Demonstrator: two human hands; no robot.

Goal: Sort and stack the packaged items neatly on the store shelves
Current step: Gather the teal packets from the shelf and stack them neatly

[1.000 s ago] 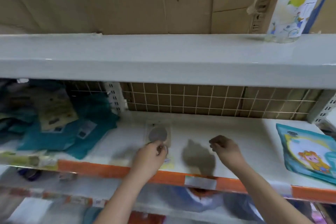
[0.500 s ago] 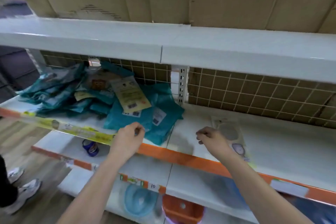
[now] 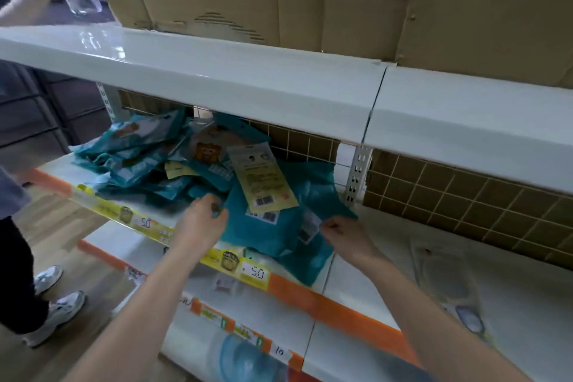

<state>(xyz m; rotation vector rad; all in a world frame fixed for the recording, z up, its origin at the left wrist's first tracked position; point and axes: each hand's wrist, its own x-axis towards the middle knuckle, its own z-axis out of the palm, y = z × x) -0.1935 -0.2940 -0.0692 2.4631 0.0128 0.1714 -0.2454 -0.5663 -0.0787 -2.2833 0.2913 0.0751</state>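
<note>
Fingers [image 3: 218, 211] of the left hand [image 3: 201, 223] curl onto the teal packet [image 3: 257, 226], centre frame; right hand [image 3: 344, 237] pinches its right edge.
Packet tops a jumbled heap [image 3: 148, 161] on the shelf [image 3: 387, 276]; best lifted level, both edges gripped, so loose neighbours stay put.

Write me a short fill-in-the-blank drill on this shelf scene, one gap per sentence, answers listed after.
1. The jumbled pile of packets is mostly ___ in colour.
2. The pale yellow card lying on top of the pile carries a printed ___ near its lower end.
3. The left hand and right hand both reach the large teal packet at its ___ edge.
4. The price strip below the pile is ___.

Answers: teal; barcode; front; yellow
</note>
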